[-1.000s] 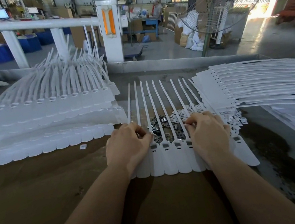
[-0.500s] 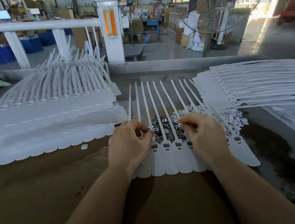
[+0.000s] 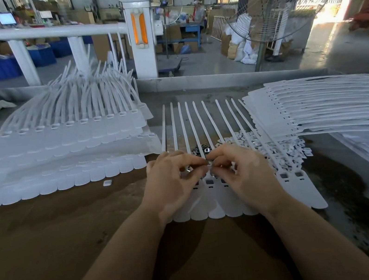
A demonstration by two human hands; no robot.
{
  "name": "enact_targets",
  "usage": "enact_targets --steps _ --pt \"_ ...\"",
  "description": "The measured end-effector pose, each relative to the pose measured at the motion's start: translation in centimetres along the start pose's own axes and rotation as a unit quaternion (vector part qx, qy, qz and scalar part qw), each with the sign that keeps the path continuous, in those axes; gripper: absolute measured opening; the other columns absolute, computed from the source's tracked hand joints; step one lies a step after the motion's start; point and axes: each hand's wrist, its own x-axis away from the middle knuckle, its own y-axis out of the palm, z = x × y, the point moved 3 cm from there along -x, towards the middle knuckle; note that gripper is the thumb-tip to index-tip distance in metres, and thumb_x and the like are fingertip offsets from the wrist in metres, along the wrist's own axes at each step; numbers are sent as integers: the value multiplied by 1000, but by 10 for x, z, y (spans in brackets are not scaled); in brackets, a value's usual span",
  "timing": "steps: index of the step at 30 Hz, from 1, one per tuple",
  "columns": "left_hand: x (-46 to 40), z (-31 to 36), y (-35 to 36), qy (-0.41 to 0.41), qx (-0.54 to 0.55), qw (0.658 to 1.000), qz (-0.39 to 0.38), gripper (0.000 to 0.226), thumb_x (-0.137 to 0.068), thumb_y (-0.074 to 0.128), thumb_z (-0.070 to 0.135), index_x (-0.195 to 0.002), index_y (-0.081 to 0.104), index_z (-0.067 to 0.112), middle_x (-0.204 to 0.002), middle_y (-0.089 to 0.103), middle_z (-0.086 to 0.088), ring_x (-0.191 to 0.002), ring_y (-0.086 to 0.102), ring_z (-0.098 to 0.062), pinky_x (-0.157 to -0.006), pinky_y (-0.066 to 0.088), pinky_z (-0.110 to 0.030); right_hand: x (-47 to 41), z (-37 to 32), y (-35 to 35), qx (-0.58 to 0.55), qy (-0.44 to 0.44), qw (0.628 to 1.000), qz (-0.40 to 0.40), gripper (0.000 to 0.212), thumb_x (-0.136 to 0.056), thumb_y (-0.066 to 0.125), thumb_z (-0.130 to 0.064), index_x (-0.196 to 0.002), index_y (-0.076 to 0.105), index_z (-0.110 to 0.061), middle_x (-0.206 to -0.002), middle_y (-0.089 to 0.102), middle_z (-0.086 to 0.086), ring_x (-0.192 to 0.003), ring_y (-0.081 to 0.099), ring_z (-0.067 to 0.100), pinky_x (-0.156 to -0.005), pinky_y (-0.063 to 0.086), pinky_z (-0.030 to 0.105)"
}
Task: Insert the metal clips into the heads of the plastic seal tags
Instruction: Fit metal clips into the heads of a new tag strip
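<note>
1. A strip of white plastic seal tags (image 3: 214, 205) lies flat at the middle of the brown bench (image 3: 48, 236), flag ends toward the near edge and thin tails fanning toward the far edge.
2. The left hand (image 3: 174, 185) rests on the left part of the strip, fingers curled, thumb and forefinger pinched together over the row of tag heads; a small shiny piece shows between its fingers, too small to tell whether it is a clip.
3. The right hand (image 3: 242, 171) rests on the middle of the strip, fingers curled, its fingertips meeting those of the left hand just above the heads; what it pinches cannot be made out.
4. Two tag heads (image 3: 292, 175) at the strip's right end lie uncovered, each with a dark rectangular slot.
5. A loose heap of metal clips (image 3: 201, 149) sits under the tails just beyond the fingertips, and beside it to the right a heap of small white pieces (image 3: 285, 149).
6. A tall stack of tag strips (image 3: 69, 144) fills the far left of the bench; another stack (image 3: 319, 105) lies at the far right with its tails pointing right.
7. One small white piece (image 3: 107, 183) lies alone on the bench near the left stack.
</note>
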Motion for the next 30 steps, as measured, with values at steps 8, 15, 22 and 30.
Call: enact_targets --steps 8,15,22,30 --pt "-1 0 1 -9 -20 999 -48 6 -83 65 35 -80 63 40 -75 54 25 -81 43 -1 -90 39 -44 0 -1 3 -24 -14 999 -23 19 -77 72 -3 -94 69 -10 -84 70 2 -81 65 11 -75 50 16" --pt "-2 -5 -4 -54 32 998 -21 11 -85 66 24 -77 62 31 -77 54 17 -73 46 -5 -76 41 -31 1 7 0 -22 35 999 28 13 -82 68 -4 -93 70 -11 -82 68 -1 -79 63 13 -73 53 29" --pt "-2 -12 -11 -112 9 991 -75 10 -80 71 24 -72 65 26 -96 49 7 -105 46 -18 -95 38 -37 2 9 -2 -6 55 998 38 11 -82 67 -5 -89 70 -13 -78 66 -3 -78 62 13 -70 50 23" --pt "-2 -9 -11 -107 -26 990 -90 6 -78 73 26 -76 68 23 -98 49 6 -106 47 -17 -98 37 -40 1 8 -3 2 73 997 36 9 -82 66 -6 -87 70 -13 -74 62 -8 -76 59 11 -68 47 21"
